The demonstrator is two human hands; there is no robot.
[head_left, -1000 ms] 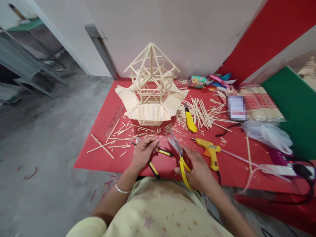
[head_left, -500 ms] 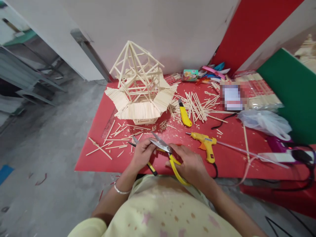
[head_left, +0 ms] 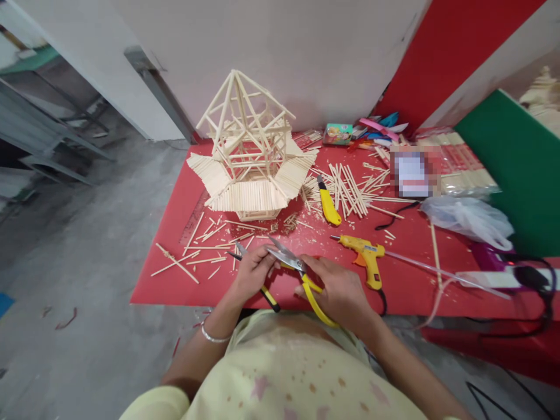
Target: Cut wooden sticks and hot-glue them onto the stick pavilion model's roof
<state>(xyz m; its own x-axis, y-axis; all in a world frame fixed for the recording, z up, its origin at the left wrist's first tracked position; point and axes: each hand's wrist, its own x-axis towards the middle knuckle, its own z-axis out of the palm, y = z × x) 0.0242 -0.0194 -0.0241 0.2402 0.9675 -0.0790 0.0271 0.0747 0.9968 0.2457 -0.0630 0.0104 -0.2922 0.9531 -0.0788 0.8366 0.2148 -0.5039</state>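
My right hand (head_left: 343, 286) grips yellow-handled scissors (head_left: 310, 297) at the table's front edge, and their blades are parted and point left. The fingers of my left hand (head_left: 254, 271) are pinched together beside the blades; whatever they hold is too small or hidden to make out. Beneath my left hand lies another tool with a black-and-yellow handle (head_left: 270, 298), partly covered, its metal tips showing to the left. Beyond my hands stands a stick-built model (head_left: 247, 195) with an open pointed frame and slatted panels around it.
A yellow utility knife (head_left: 328, 201) lies by a pile of thin sticks (head_left: 350, 189). The yellow glue gun (head_left: 365, 256) sits right of my hands, with its cord running off the edge. Cut stick pieces (head_left: 177, 262) litter the left side. A plastic bag (head_left: 468, 219) rests at the right.
My hands and the scissors hold nearly the same pose. The view has shifted slightly.
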